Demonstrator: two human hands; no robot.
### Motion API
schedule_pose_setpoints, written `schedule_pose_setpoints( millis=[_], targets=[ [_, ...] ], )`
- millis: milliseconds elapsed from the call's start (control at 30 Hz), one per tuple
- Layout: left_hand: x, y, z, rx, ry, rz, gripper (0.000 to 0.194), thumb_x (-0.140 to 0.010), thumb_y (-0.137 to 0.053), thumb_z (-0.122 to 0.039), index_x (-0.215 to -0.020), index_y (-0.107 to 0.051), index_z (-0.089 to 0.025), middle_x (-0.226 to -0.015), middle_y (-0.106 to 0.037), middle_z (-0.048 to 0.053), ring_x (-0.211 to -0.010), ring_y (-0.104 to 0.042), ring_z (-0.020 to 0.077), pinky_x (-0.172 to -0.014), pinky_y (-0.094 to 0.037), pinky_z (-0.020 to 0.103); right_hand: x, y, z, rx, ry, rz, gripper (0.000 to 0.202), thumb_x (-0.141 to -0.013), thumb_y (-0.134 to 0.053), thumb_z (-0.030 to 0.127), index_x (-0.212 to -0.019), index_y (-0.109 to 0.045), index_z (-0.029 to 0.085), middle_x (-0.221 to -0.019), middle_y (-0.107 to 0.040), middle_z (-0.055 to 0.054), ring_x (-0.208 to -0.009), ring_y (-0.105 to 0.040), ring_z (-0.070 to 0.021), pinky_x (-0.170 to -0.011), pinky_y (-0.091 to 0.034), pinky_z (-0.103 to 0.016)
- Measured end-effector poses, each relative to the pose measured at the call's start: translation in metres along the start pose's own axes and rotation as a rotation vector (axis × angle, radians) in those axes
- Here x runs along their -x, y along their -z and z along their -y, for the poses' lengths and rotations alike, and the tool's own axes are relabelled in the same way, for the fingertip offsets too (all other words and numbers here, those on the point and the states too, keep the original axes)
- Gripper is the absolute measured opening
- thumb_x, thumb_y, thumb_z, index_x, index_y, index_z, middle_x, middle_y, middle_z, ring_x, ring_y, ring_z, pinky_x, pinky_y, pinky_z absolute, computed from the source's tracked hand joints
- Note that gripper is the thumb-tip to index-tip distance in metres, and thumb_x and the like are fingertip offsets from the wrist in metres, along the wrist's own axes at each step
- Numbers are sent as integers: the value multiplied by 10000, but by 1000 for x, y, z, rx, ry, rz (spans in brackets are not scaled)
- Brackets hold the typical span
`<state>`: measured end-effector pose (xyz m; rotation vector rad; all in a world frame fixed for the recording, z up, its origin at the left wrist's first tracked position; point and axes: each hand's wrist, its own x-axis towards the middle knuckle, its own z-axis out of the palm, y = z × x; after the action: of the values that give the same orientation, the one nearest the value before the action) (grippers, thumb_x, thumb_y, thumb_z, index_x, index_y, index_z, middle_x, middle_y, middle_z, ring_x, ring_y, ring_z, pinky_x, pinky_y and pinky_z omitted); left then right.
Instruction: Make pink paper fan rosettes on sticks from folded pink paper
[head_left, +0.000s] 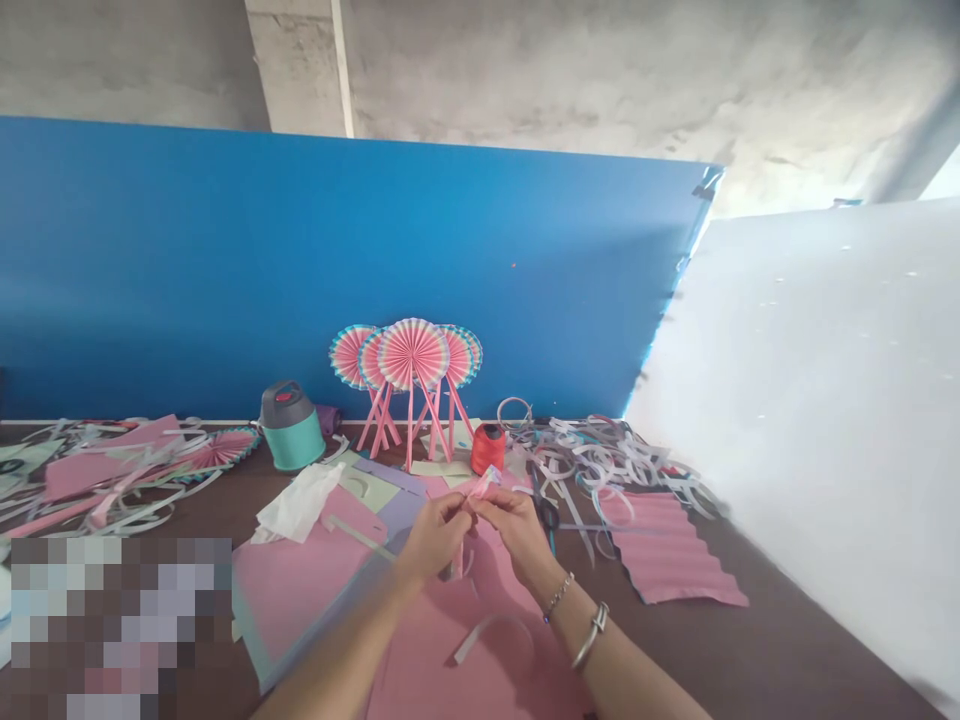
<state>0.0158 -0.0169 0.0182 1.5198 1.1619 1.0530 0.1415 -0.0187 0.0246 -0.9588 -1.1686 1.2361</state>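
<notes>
My left hand and my right hand meet above the pink paper sheets. Both pinch a small folded piece of pink paper with a multicoloured edge between thumbs and fingers. Its upper end sticks out past the fingertips; the lower part is mostly covered by my hands. Just behind it stands a red spool of thread. A curled pale paper strip lies on the pink sheet below my hands. Black-handled scissors rest right of my right hand.
Pink pleated paper fans on stick legs stand against the blue panel. A teal and grey container and crumpled white tissue are at left. Paper strip scraps and a pleated pink sheet lie at right.
</notes>
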Motion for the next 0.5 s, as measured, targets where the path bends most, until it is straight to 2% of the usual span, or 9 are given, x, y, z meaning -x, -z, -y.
schedule_pose_setpoints(
  millis=[167,233,367,500],
  targets=[
    [0,2,-1,74,10,49,146,-686,-500,-238,-566,-543,-168,-567,-542,-10,-564,-498,125,-571,-373,229,0,0,5,11,-9,6,147,-610,-671,276,-503,-659,176,-516,-551,6,-509,-382,-107,-510,-316,-255],
    [1,4,-2,140,61,108,168,-700,-555,-311,-626,-574,-160,-584,-563,-6,-514,-490,112,-520,-362,223,-2,3,4,17,-16,23,140,-613,-666,275,-520,-665,171,-529,-564,0,-511,-381,-105,-498,-294,-252],
    [6,8,-7,315,191,247,335,-726,-580,-480,-756,-617,-149,-688,-605,16,-401,-441,76,-430,-324,226,-8,12,-2,-6,-33,34,145,-633,-663,283,-558,-663,158,-509,-527,24,-500,-354,-85,-496,-247,-242],
    [13,12,-14,429,288,240,395,-749,-540,-518,-815,-648,-144,-780,-630,51,-491,-511,116,-477,-376,251,-8,14,-5,-21,-42,84,218,-666,-653,315,-526,-616,152,-466,-486,39,-465,-351,-77,-499,-232,-251]
  ],
)
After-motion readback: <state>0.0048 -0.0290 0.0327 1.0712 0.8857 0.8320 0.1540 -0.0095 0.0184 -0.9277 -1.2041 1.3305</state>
